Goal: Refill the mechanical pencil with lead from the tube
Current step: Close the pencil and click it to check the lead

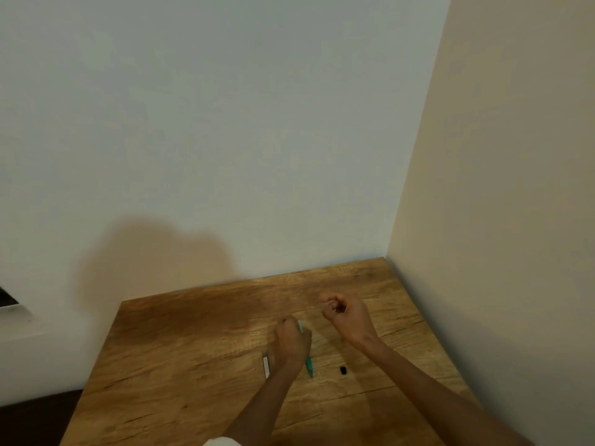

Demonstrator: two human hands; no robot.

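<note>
My left hand (292,342) is closed around a teal mechanical pencil (309,367), held nearly upright over the wooden table (180,355). The pencil's lower end sticks out below the fist and its upper end shows above the fingers. My right hand (345,313) hovers just up and to the right of the pencil top with thumb and fingertips pinched together. Whether something thin sits in that pinch is too blurred to tell. A small white lead tube (266,367) lies on the table just left of my left wrist.
A small black piece (343,370) lies on the table right of the pencil tip. The table fits into a corner, with a white wall (257,140) behind and a beige wall (502,188) on the right. Its left edge drops to a dark floor (35,420).
</note>
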